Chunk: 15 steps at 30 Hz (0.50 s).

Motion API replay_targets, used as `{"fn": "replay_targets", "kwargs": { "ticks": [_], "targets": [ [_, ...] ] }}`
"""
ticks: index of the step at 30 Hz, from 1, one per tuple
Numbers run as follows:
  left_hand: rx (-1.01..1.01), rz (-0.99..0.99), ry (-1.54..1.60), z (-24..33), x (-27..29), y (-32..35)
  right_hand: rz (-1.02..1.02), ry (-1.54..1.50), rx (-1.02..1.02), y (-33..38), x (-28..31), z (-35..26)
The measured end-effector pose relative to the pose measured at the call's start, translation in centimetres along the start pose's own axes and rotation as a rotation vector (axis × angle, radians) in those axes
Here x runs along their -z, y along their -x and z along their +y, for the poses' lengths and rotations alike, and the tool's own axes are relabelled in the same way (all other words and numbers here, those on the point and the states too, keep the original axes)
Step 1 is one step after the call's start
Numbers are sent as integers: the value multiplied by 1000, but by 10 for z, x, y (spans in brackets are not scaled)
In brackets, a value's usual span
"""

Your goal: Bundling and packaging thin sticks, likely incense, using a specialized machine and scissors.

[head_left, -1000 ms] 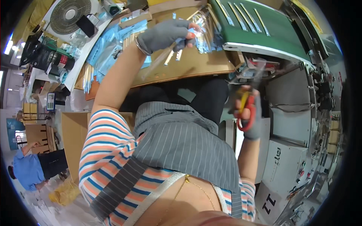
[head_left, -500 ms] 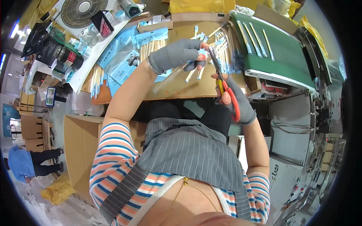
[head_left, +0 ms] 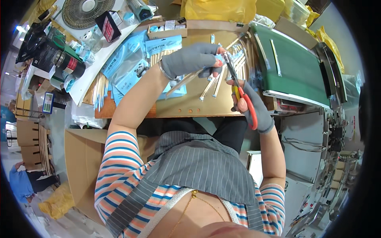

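Grey-gloved left hand [head_left: 190,59] pinches thin pale packaged sticks [head_left: 186,81], probably blue-tipped; grey-gloved right hand [head_left: 252,105] grips red-handled metal scissors [head_left: 240,91], blades at the tip.

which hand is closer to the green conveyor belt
Right. The right hand, holding the red-handled scissors, is just beside the green conveyor belt; the left hand sits further left over the wooden table.

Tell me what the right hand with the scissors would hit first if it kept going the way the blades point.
Probably the thin strips pinched in the left hand: the right hand aims the scissors up and left at them. Depth is hard to judge in this view.
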<state>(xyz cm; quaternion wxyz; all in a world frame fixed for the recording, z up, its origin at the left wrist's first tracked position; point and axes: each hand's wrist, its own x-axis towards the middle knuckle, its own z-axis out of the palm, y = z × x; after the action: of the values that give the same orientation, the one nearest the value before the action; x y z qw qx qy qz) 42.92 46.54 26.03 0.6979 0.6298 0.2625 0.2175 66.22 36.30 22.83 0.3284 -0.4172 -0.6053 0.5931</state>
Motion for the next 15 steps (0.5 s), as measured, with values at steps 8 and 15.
{"fn": "replay_targets", "kwargs": {
  "ticks": [8,15],
  "targets": [
    [-14,35,-88,2,12,-16,168,16,-35,-19,-7,-9],
    [-169,501,-512,-60,129,-125,453,200,63,48,60,31]
  ]
}}
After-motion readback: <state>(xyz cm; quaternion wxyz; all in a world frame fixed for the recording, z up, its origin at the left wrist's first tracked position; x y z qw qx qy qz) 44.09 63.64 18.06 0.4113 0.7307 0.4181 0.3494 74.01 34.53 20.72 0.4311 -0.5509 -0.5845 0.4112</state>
